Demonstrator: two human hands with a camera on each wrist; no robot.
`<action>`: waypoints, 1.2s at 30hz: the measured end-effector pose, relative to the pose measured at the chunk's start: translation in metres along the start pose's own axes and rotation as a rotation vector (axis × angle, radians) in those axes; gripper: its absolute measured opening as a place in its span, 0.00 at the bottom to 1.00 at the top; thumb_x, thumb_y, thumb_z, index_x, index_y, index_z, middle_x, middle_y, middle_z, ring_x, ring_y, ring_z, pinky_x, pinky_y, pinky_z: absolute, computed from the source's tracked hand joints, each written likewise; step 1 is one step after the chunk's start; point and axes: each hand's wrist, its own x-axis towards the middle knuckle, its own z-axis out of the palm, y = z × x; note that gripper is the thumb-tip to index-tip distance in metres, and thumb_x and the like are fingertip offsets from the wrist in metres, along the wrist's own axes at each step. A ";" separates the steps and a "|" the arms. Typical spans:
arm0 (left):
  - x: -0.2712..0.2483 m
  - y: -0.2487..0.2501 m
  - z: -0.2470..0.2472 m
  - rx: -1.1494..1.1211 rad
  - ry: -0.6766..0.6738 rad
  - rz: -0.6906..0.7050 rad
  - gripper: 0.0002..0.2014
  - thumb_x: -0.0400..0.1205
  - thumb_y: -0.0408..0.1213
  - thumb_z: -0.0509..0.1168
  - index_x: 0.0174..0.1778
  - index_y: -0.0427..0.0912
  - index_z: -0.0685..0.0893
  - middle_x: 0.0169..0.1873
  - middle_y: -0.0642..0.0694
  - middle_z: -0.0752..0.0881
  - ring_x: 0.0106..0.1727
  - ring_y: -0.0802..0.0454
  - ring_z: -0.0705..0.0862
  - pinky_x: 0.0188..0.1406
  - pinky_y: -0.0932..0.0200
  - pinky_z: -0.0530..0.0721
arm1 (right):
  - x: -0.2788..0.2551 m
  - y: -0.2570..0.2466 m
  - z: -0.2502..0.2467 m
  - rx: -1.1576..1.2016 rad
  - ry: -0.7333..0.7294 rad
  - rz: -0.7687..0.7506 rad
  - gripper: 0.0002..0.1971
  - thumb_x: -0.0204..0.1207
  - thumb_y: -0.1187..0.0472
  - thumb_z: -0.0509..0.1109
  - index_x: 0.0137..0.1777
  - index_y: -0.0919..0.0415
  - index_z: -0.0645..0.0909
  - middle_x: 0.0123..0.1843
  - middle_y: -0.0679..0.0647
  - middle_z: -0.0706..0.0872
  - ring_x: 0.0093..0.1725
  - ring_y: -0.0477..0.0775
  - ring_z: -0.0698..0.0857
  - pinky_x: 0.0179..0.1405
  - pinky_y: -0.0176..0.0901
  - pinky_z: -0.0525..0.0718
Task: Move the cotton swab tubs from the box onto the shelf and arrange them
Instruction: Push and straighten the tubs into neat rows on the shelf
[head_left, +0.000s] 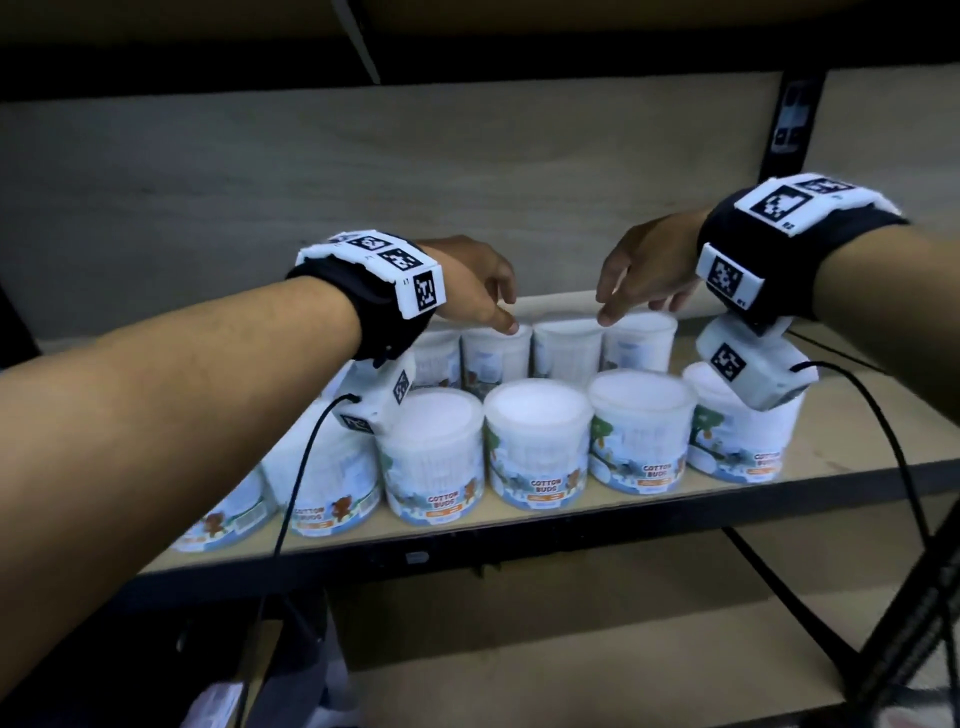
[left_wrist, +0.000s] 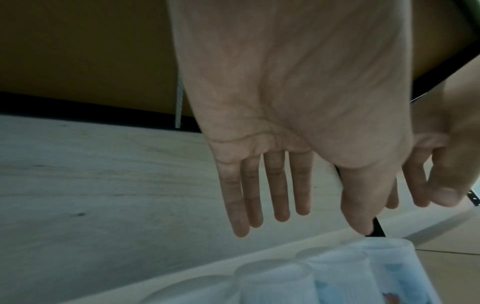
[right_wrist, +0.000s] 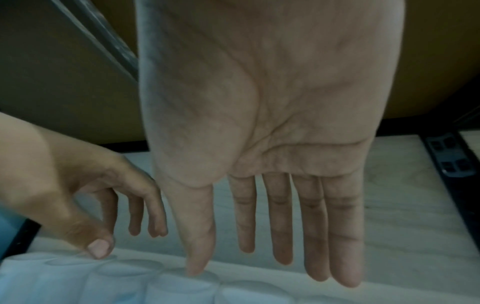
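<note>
Front row of cotton swab tubs (head_left: 537, 441) sits closest to us along the shelf (head_left: 857, 457) edge, upright, lids up, most labels facing out. Just behind them, the back row (head_left: 569, 345) stands shoulder to shoulder near the rear panel. Left hand (head_left: 467, 283) hovers over that back row, fingers straight and relaxed, thumb tip at a lid rim. Right hand (head_left: 644, 270) mirrors it, fingers extended, holding nothing, thumb just at the neighbouring lid. Both hands are empty, close together, not clamped on anything. The box is not in view. This looks like the arranging step, with stocking well along. Next move likely calls for light nudges to square the back tubs without toppling the front row.
</note>
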 end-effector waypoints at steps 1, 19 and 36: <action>0.005 0.004 0.002 -0.011 -0.002 0.010 0.22 0.78 0.60 0.69 0.66 0.56 0.82 0.59 0.58 0.85 0.60 0.53 0.82 0.58 0.60 0.77 | 0.004 0.005 0.000 0.003 -0.005 0.018 0.22 0.73 0.50 0.79 0.65 0.57 0.84 0.60 0.57 0.84 0.55 0.63 0.89 0.57 0.59 0.89; 0.109 0.055 0.035 -0.044 -0.080 -0.021 0.37 0.77 0.55 0.72 0.82 0.54 0.70 0.80 0.54 0.71 0.78 0.52 0.72 0.72 0.59 0.68 | 0.076 0.056 0.011 -0.226 0.016 0.027 0.40 0.74 0.42 0.74 0.84 0.51 0.63 0.81 0.53 0.70 0.77 0.56 0.72 0.71 0.46 0.71; 0.141 0.064 0.040 -0.013 -0.222 -0.012 0.32 0.79 0.43 0.75 0.79 0.49 0.73 0.74 0.46 0.74 0.71 0.47 0.76 0.52 0.63 0.75 | 0.106 0.050 0.022 -0.279 -0.127 0.112 0.35 0.68 0.39 0.79 0.72 0.56 0.79 0.64 0.58 0.84 0.40 0.52 0.84 0.39 0.42 0.85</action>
